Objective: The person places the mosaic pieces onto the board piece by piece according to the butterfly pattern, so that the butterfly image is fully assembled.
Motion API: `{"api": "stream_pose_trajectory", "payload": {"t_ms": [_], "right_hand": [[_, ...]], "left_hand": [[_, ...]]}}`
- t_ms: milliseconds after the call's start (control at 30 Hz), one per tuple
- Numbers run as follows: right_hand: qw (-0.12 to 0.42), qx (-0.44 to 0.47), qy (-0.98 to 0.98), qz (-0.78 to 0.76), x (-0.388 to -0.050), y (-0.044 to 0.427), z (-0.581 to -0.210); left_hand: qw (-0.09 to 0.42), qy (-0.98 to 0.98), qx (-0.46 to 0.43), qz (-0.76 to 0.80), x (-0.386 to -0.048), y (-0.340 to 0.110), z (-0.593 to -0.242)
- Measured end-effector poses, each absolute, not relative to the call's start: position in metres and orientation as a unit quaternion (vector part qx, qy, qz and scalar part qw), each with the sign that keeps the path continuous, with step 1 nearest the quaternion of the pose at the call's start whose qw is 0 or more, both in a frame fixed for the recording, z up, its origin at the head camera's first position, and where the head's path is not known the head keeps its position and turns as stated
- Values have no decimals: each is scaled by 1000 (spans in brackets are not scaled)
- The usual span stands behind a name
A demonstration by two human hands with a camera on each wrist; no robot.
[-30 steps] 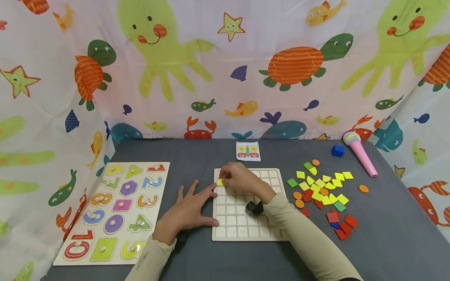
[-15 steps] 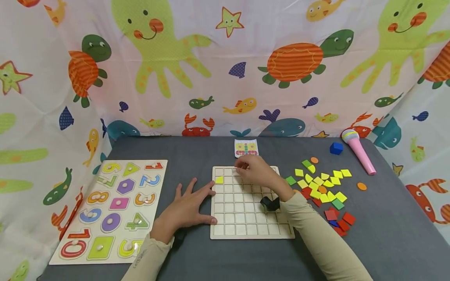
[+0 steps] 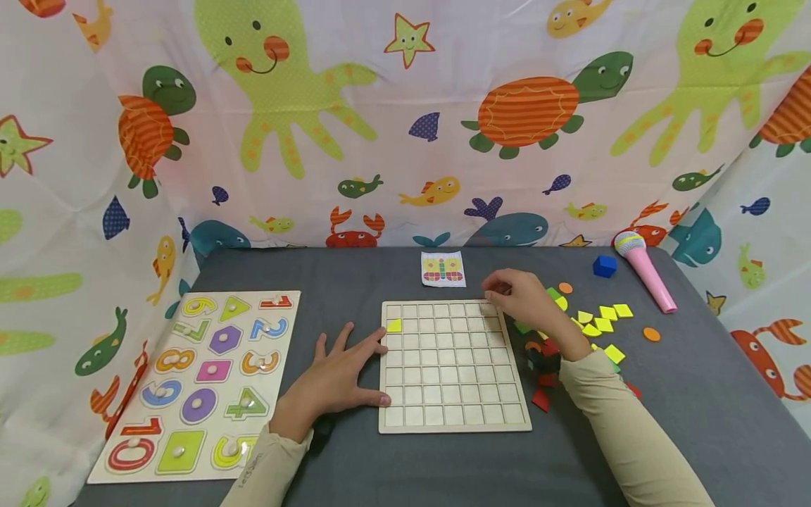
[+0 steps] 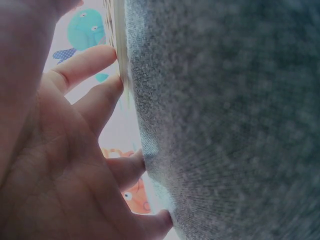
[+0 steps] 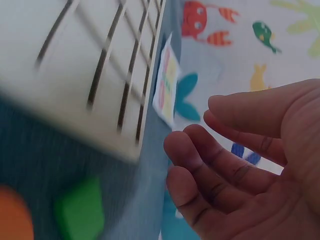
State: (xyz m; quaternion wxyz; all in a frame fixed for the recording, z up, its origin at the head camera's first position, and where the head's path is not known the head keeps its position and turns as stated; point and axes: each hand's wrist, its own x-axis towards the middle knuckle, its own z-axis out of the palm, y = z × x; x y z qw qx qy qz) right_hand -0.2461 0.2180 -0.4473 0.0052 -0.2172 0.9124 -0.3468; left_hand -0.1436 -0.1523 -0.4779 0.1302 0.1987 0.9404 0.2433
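Observation:
A pale wooden grid board (image 3: 451,366) lies flat on the grey cloth. One yellow piece (image 3: 393,326) sits in a cell of its left column, second row from the back. My left hand (image 3: 332,377) is spread at the board's left side, thumb and fingertips touching that edge. Over the board's far right corner hovers my right hand (image 3: 526,299), fingers loosely bent; the right wrist view shows nothing in them. Beneath and beside the right forearm lie loose yellow pieces (image 3: 605,325), red pieces (image 3: 541,401) and a green piece (image 5: 80,210), some hidden by the arm.
Behind the board lies a small butterfly pattern card (image 3: 443,270). A number-and-shape puzzle board (image 3: 209,387) is at the left. At the back right are a blue cube (image 3: 605,265) and a pink toy microphone (image 3: 646,271). A patterned curtain (image 3: 405,127) surrounds the table.
My right hand has left the yellow piece in its cell and moved right across the board to the far right corner. The left hand has stayed at the left edge.

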Motion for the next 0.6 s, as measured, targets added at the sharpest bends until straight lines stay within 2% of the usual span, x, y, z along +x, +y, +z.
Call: {"api": "stream_pose_trajectory", "payload": {"t_ms": [333,600], "right_hand": [[10,-177,929,-325,-242,274,-449],[17,-178,939,-293,-239,298,-454]], "left_hand": [[131,940,199,244,-145,-152,-476],[135,937,199,252,-143,-152,-475]]}}
